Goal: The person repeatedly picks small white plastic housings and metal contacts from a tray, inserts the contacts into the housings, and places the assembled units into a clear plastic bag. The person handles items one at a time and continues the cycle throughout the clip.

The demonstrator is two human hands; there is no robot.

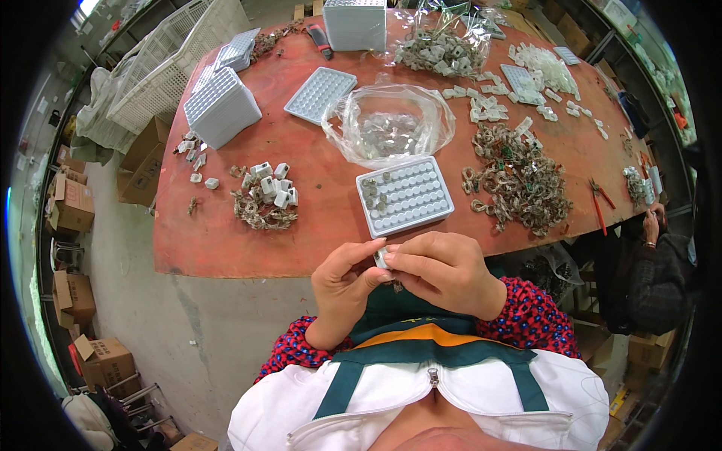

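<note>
Just beyond the table's near edge, a small white block-shaped plastic part [382,258] is pinched between the fingertips of both hands. My left hand [340,284] grips it from the left, and my right hand [445,269] closes on it from the right. A bit of dark strand hangs below the fingers. Directly ahead of the hands lies a white tray [414,222] with rows of round pockets; small greyish pieces sit in its left pockets. Behind that tray is an open clear plastic bag [440,124] with small shiny discs inside.
Coiled wire leads [519,184] form a heap on the right of the red table [316,218]. Another wire pile with white blocks [267,180] lies left. Stacked trays [226,113], red-handled pliers [599,204] and cardboard boxes [71,203] stand around. A co-worker's hand [653,223] is at far right.
</note>
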